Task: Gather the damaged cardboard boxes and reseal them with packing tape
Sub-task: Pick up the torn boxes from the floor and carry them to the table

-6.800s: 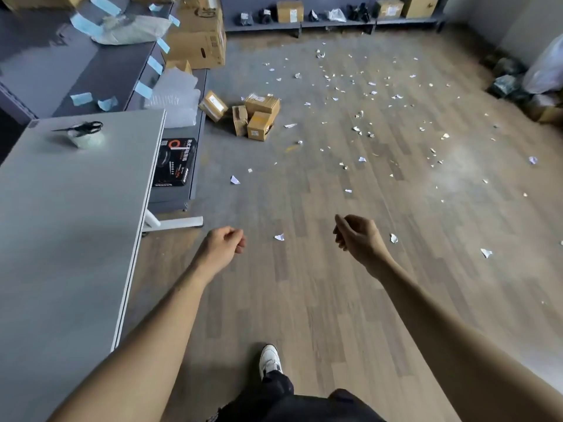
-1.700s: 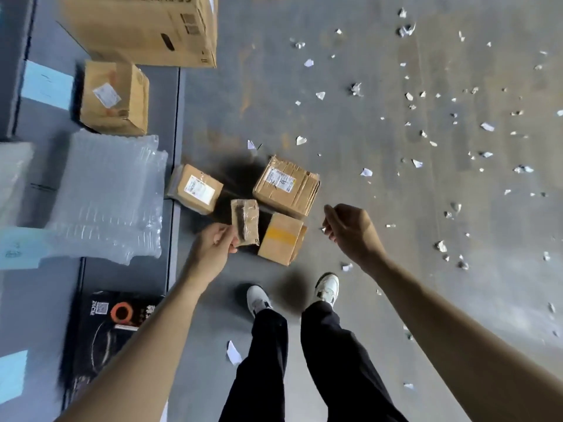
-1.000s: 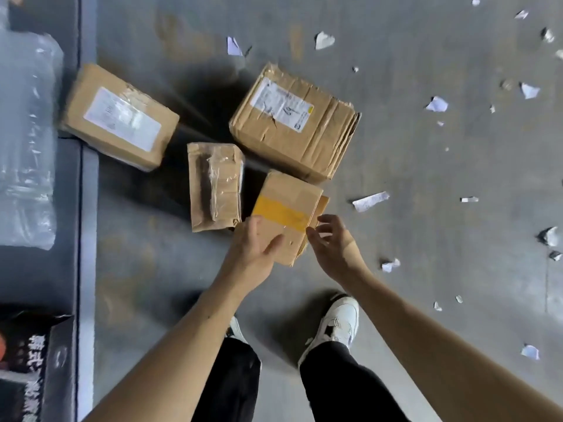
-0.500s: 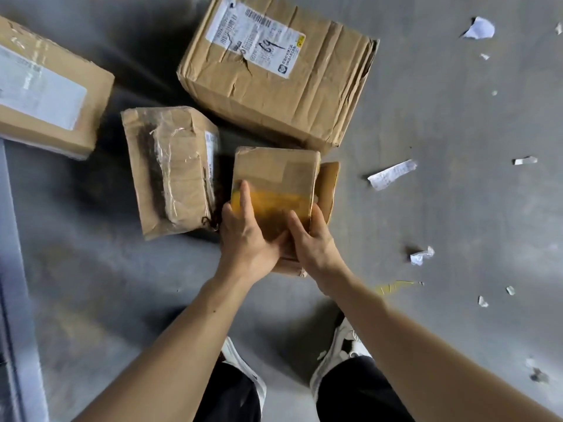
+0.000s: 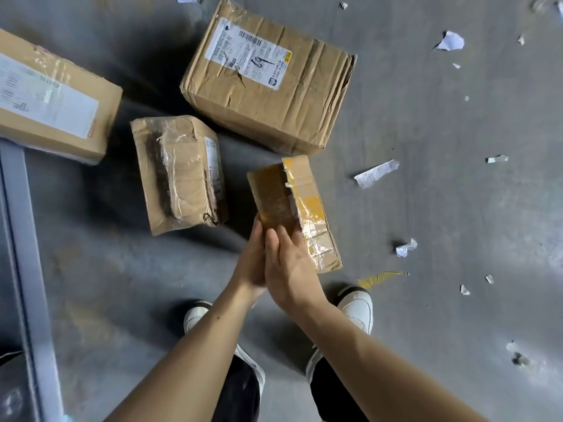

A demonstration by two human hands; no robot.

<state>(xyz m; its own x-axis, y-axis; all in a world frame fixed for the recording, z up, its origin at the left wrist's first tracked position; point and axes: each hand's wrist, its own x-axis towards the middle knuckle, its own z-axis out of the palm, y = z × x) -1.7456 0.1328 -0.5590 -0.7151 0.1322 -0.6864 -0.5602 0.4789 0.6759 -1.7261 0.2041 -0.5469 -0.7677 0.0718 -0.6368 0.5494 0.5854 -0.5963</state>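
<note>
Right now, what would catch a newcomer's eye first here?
The left hand and right hand hold a small box with yellow tape at centre frame. Beyond it, a large crumpled box marked 69 lies on the grey floor, and torn paper scraps litter the right side.

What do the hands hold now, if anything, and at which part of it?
The left hand and the right hand together grip the small yellow-taped box at its near end, closest to the person.
</note>
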